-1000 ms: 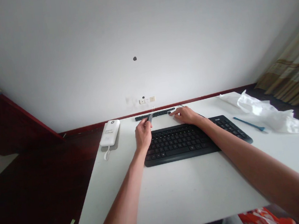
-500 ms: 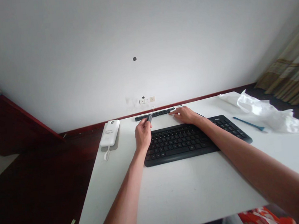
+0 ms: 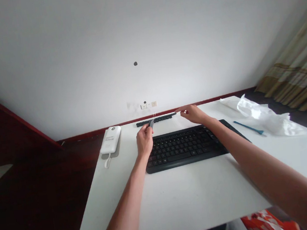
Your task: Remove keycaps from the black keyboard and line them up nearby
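Observation:
My left hand [image 3: 144, 140] is closed around the grey handle of a wire keycap puller [image 3: 151, 123], its thin wire prongs pointing up and away from me. Beyond it, a row of loose black keycaps [image 3: 158, 119] lies along the back of the table. My right hand [image 3: 193, 114] is over the back of the table, its index finger stretched to the right end of that row, thumb apart; nothing shows between them. Under both wrists lies a black keyboard [image 3: 183, 156], its right part partly covered by my right forearm.
The white table [image 3: 195, 191] holds a white power bank [image 3: 111, 140] with a strap at left. At right are a blue stick-like tool [image 3: 248, 127] and a crumpled white plastic bag [image 3: 270, 114]. Behind stands a wall with sockets [image 3: 149, 105].
My right hand has lifted slightly, its index finger shifting to the far right end of the keycap row. My left hand still grips the puller. The whole view has shifted a little.

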{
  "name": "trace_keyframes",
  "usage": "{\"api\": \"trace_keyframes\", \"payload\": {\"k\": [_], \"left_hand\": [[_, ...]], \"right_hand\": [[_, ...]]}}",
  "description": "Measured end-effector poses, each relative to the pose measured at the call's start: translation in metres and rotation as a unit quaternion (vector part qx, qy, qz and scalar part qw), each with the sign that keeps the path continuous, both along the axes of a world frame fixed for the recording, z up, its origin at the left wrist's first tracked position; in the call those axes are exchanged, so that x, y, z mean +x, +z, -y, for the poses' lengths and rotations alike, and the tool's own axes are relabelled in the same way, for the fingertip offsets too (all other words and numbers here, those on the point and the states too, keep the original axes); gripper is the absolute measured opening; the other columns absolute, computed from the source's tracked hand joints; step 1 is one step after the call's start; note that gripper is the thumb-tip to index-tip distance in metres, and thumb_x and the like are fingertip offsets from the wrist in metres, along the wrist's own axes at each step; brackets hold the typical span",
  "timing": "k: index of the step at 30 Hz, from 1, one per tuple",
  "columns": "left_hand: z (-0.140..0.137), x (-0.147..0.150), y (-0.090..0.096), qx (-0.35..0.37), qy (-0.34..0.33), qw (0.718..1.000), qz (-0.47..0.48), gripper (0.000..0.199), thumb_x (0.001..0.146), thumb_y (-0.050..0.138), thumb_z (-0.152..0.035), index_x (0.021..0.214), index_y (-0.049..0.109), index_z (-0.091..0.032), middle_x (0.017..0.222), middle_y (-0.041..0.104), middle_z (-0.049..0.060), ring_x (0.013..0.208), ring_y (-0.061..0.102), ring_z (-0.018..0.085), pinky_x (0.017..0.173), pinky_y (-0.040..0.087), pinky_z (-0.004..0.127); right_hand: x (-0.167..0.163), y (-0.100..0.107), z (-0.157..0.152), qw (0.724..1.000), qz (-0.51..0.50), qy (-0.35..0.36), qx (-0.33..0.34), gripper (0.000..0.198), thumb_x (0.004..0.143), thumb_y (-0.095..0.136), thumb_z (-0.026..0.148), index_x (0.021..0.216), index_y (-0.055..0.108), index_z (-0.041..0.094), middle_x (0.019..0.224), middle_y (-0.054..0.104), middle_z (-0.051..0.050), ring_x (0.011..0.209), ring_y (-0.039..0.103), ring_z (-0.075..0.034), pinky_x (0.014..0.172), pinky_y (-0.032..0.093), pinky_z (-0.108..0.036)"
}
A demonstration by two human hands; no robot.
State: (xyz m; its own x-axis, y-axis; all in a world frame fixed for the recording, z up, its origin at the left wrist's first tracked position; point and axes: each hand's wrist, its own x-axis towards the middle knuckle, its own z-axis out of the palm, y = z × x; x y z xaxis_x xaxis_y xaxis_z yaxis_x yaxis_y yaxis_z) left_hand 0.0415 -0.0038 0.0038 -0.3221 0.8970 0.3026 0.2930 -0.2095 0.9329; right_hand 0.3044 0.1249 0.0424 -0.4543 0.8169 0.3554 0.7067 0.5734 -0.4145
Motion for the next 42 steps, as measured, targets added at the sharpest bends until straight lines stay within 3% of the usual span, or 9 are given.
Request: {"api": "trace_keyframes", "payload": {"k": [4,8,14,20,23,28,34,39,42], "left_hand": [[0.0,0.0,0.0,0.002,-0.009,1.0,0.02,0.026,0.092,0.051,-0.035,0.089,0.07,-0.017,0.068,0.057,-0.001,0.055,0.046,0.011,0.052,0.034,0.023],[0.001,0.0,0.0,0.018,-0.017,0.999,0.02,0.026,0.094,0.052,-0.035,0.094,0.071,-0.017,0.071,0.058,-0.001,0.057,0.045,0.011,0.053,0.035,0.022],[0.007,0.003,0.008,0.021,-0.024,0.999,-0.006,0.036,0.096,0.055,-0.039,0.121,0.068,-0.018,0.08,0.064,0.001,0.059,0.047,0.011,0.055,0.038,0.022],[0.026,0.019,0.023,0.037,-0.027,0.983,-0.18,0.049,0.097,0.052,-0.029,0.146,0.052,-0.022,0.072,0.063,-0.002,0.064,0.056,0.013,0.067,0.044,0.023],[0.034,0.029,0.028,0.045,-0.052,0.963,-0.26,0.058,0.095,0.052,-0.023,0.152,0.045,-0.023,0.072,0.063,-0.003,0.066,0.059,0.014,0.068,0.045,0.023],[0.043,0.042,0.031,0.034,-0.084,0.957,-0.274,0.068,0.094,0.05,-0.021,0.16,0.031,-0.024,0.084,0.071,-0.001,0.072,0.064,0.015,0.073,0.049,0.025],[0.046,0.049,0.031,0.044,-0.101,0.94,-0.322,0.073,0.099,0.05,-0.028,0.164,0.018,-0.023,0.085,0.07,-0.002,0.068,0.06,0.014,0.075,0.051,0.026],[0.042,0.046,0.028,0.046,-0.089,0.912,-0.398,0.046,0.099,0.053,-0.031,0.145,0.054,-0.025,0.1,0.07,0.003,0.087,0.063,0.018,0.088,0.053,0.033],[0.042,0.051,0.025,0.057,-0.106,0.888,-0.443,0.042,0.1,0.052,-0.03,0.141,0.057,-0.024,0.111,0.068,0.006,0.106,0.061,0.024,0.1,0.05,0.04]], "right_hand": [[0.025,0.016,0.014,0.999,-0.038,0.007,0.027,0.031,0.089,0.056,0.025,0.109,0.08,0.023,0.094,0.08,-0.003,0.073,0.067,-0.018,0.075,0.05,-0.029],[0.038,0.008,0.044,0.999,-0.049,0.016,0.019,0.026,0.091,0.057,0.028,0.104,0.078,0.021,0.089,0.078,-0.004,0.065,0.064,-0.016,0.071,0.05,-0.029],[0.007,0.001,0.088,0.991,-0.075,0.107,-0.023,0.035,0.095,0.057,0.027,0.128,0.068,0.027,0.081,0.073,0.001,0.066,0.064,-0.015,0.069,0.051,-0.027],[-0.019,-0.008,0.111,0.972,-0.011,0.236,-0.017,0.065,0.096,0.056,0.019,0.157,0.04,0.035,0.113,0.075,-0.002,0.078,0.069,-0.016,0.078,0.054,-0.029],[-0.021,-0.009,0.114,0.97,-0.022,0.244,-0.008,0.065,0.097,0.051,0.014,0.158,0.04,0.033,0.117,0.075,-0.004,0.09,0.072,-0.02,0.085,0.054,-0.031],[-0.02,-0.004,0.114,0.972,-0.032,0.234,0.011,0.06,0.097,0.052,0.015,0.153,0.048,0.035,0.112,0.075,-0.004,0.089,0.072,-0.021,0.081,0.054,-0.031],[-0.005,0.003,0.094,0.983,-0.062,0.161,0.06,0.035,0.095,0.057,0.019,0.126,0.068,0.031,0.102,0.074,-0.004,0.087,0.068,-0.019,0.079,0.05,-0.029],[0.04,0.004,0.054,0.983,-0.164,-0.025,0.072,0.031,0.091,0.065,0.038,0.117,0.069,0.023,0.074,0.064,-0.001,0.064,0.056,-0.016,0.068,0.044,-0.027],[0.066,0.0,0.034,0.965,-0.225,-0.12,0.057,0.032,0.092,0.056,0.043,0.106,0.07,0.018,0.066,0.061,-0.001,0.06,0.053,-0.017,0.065,0.042,-0.028]]}}
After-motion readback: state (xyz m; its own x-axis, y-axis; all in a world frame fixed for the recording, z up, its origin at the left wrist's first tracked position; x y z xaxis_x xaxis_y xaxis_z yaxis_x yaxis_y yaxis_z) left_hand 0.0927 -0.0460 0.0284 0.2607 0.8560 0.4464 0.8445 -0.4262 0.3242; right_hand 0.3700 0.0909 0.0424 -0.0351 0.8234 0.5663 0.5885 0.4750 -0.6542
